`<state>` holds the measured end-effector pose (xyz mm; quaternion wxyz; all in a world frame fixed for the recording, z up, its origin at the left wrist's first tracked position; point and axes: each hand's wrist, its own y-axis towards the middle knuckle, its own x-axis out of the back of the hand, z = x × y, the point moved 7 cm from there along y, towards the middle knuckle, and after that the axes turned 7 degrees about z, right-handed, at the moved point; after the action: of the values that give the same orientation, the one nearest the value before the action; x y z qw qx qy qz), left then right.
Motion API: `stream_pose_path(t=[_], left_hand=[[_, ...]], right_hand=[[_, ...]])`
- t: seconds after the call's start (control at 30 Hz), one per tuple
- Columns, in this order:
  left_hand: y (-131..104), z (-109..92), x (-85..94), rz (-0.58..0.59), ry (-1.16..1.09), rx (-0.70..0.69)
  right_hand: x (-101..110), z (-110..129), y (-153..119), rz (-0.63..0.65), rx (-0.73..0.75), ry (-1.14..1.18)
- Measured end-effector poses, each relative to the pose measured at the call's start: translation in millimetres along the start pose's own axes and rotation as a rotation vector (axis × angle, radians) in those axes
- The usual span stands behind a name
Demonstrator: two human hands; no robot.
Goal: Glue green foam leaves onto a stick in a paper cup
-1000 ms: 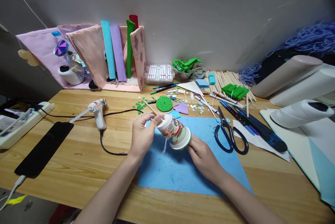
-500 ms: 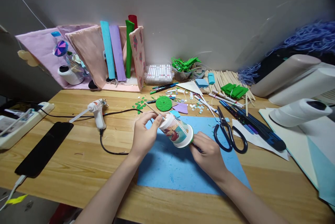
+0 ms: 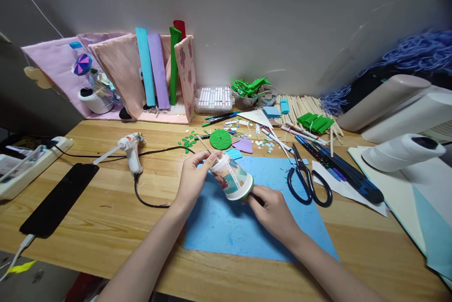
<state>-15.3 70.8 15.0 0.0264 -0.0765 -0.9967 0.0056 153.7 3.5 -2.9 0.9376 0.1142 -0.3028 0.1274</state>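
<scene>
The printed paper cup point(image 3: 231, 178) is held in the air above the blue sheet point(image 3: 226, 238), which lies flat on the wooden surface point(image 3: 116, 231). The cup is tilted: the narrow end points up and to the left, and the wide, green-edged end points down and to the right. A thin wooden stick point(image 3: 202, 142) projects at the narrow end. The left hand point(image 3: 193, 175) grips the cup at this end, thumb and fingers drawn together beside the stick. The right hand point(image 3: 271, 209) is positioned at the wide end with its fingers curled narrowly; whether they clamp the edge or a hidden part cannot be told. The green disc point(image 3: 221, 139) lies beyond the cup, near the purple paper piece point(image 3: 243, 145). The black-handled scissors point(image 3: 301, 164) lie to the right of the cup; the glue gun point(image 3: 133, 156) lies left of the left hand.
</scene>
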Motion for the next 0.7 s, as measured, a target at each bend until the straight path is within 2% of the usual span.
stream_pose_path(t=[0.07,0.17,0.3,0.4,0.47,0.57,0.63,0.7], left_hand=[[2,-1,-0.9,0.005,-0.001,-0.008],[1,4,-9.8,0.043,-0.057,0.035],[-14,13,-46.3,0.291,-0.168,0.137],[-24,12,-57.1,0.363,-0.137,0.207],[-24,5,-49.9,0.367,-0.068,0.223],[-20,-10,-28.1,0.410,0.107,0.235],[-17,-17,-12.7,0.455,0.278,0.237],[-15,-22,-2.3,0.500,0.409,0.204]], right_hand=[[-4,-7,-1,0.031,-0.146,0.158],[-3,-11,-4,-0.026,-0.272,0.269],[-8,-9,-5,-0.059,-0.299,0.384],[-18,-7,-4,0.006,-0.276,0.474],[-21,-1,-3,0.107,-0.252,0.463],[-14,22,-3,0.311,-0.156,0.269],[0,49,-8,0.399,-0.010,0.101],[22,80,-21,0.383,0.190,0.013]])
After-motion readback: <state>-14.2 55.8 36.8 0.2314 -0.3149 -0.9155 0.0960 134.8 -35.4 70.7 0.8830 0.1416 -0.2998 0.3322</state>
